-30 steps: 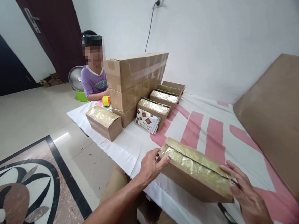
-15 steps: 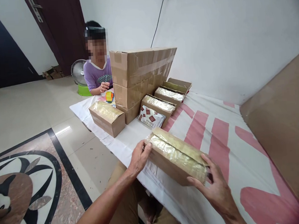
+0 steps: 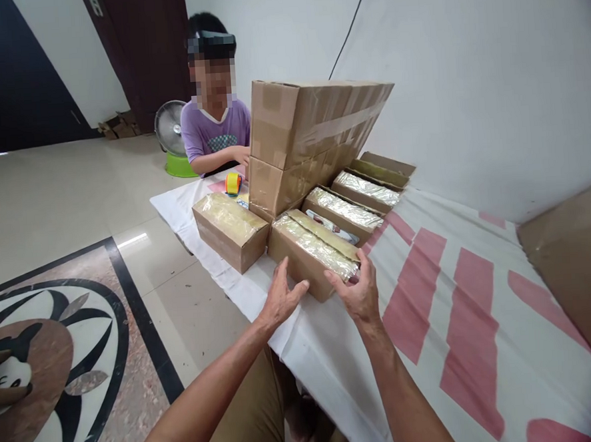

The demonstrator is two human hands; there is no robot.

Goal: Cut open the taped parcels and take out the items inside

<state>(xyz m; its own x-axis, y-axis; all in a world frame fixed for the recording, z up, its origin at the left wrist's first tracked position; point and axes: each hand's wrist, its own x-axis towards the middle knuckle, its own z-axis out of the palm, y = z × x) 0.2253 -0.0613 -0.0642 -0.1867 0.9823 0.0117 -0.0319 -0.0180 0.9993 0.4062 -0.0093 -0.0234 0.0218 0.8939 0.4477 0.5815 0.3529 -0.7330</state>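
Note:
In the head view, a cardboard box [image 3: 311,265] with shiny clear film and a raised flap along its top lies on the cloth-covered table. My right hand [image 3: 355,285] grips its near right end, thumb on the front side and fingers round the end. Beside its front side is my left hand [image 3: 281,295], open, with thumb and fingers apart; whether it touches the cardboard I cannot tell. Just left of this box stands another taped box [image 3: 230,228]. Behind it, a printed packet [image 3: 328,225] shows in part.
A stack of taped boxes [image 3: 314,123] stands behind. Two film-topped boxes [image 3: 345,208] [image 3: 368,186] sit to its right. A yellow tape roll [image 3: 232,183] lies near a person in a purple shirt [image 3: 217,136]. A large cardboard sheet [image 3: 572,244] leans at the right.
The box has moved away from me, up against the other boxes, covering most of the printed packet. My left hand has let go of its end. The view has shifted.

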